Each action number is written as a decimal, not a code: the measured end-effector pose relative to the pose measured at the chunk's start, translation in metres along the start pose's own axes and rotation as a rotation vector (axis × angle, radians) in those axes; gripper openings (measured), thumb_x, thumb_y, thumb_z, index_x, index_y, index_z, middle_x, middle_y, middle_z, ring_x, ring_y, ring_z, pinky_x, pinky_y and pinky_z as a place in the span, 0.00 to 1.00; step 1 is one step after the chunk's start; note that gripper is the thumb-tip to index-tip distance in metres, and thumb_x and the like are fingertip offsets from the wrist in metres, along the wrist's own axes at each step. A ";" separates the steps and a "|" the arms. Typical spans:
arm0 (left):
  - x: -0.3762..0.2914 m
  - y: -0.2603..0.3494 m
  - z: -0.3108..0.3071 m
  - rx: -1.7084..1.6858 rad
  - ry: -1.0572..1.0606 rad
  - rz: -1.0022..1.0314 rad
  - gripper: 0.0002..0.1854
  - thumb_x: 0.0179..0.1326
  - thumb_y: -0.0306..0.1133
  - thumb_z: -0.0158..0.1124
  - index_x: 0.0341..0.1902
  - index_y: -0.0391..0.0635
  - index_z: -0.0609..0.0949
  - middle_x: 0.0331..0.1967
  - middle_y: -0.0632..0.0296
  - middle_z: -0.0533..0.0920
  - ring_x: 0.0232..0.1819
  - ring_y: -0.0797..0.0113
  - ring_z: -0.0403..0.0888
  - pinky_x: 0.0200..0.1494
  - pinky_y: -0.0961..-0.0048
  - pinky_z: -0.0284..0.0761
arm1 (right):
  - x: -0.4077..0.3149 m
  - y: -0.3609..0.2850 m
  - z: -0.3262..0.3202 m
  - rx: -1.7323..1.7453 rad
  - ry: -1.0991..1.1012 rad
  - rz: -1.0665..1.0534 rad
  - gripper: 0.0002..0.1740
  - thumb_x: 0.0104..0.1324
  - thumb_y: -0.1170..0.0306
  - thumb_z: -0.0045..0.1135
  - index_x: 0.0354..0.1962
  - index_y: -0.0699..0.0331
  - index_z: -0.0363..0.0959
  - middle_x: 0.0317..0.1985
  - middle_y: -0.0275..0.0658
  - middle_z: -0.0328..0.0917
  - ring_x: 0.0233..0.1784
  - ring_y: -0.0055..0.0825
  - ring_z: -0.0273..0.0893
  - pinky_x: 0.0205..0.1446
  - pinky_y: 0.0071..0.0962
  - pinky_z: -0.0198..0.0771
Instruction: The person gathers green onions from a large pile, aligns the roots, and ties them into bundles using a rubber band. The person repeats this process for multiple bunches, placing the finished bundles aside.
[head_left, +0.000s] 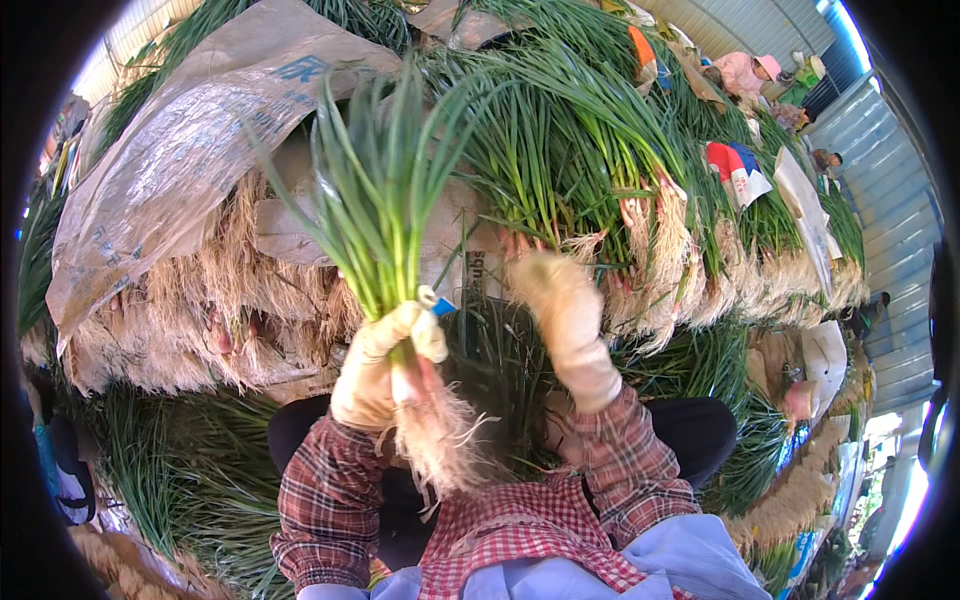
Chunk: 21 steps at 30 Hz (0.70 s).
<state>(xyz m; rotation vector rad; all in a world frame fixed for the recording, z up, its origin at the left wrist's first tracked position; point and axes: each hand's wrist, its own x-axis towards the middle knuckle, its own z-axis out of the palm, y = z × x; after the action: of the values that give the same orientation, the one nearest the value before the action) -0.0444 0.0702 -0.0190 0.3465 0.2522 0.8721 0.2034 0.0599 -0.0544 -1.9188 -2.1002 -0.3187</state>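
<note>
My left hand (379, 364), in a cream glove, is closed around a bunch of green onions (386, 247) just above the pale pink bulbs. The green leaves point up and away, and the long stringy roots (439, 442) hang towards my lap. My right hand (559, 322), also gloved, is blurred at the near edge of a heap of green onions (525, 157); whether its fingers hold anything cannot be told. Under and beyond the held bunch lies a pale woven sack (457, 247).
A printed plastic sheet (202, 157) covers part of the heap at the left, over massed roots (195, 330). More green onions (187, 465) lie low at the left. Other people sit farther off, one in a pink hat (768, 66). Corrugated metal walls (877, 195) stand at the right.
</note>
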 end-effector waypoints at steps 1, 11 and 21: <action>-0.003 0.009 -0.002 -0.007 -0.068 0.023 0.17 0.60 0.35 0.70 0.48 0.41 0.77 0.26 0.68 0.78 0.27 0.74 0.74 0.36 0.76 0.71 | 0.016 0.008 -0.002 -0.144 -0.001 0.258 0.11 0.66 0.60 0.58 0.43 0.54 0.77 0.33 0.40 0.81 0.37 0.38 0.81 0.42 0.35 0.77; -0.026 0.044 0.010 0.055 -0.038 0.259 0.16 0.61 0.32 0.68 0.47 0.40 0.75 0.23 0.66 0.73 0.23 0.73 0.67 0.29 0.76 0.63 | 0.096 0.012 -0.012 0.294 0.400 0.301 0.13 0.75 0.65 0.42 0.48 0.54 0.76 0.30 0.32 0.81 0.27 0.18 0.77 0.28 0.25 0.73; -0.019 0.038 -0.012 -0.030 0.031 0.128 0.20 0.61 0.31 0.69 0.53 0.38 0.74 0.27 0.64 0.75 0.28 0.70 0.72 0.34 0.74 0.69 | 0.049 -0.034 0.023 0.039 0.244 -0.120 0.11 0.67 0.66 0.57 0.46 0.58 0.76 0.38 0.39 0.80 0.44 0.35 0.79 0.49 0.32 0.76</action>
<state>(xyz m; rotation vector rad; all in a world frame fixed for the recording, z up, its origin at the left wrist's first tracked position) -0.0873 0.0799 -0.0136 0.3234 0.2476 1.0068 0.1643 0.1099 -0.0581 -1.6437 -2.0463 -0.5061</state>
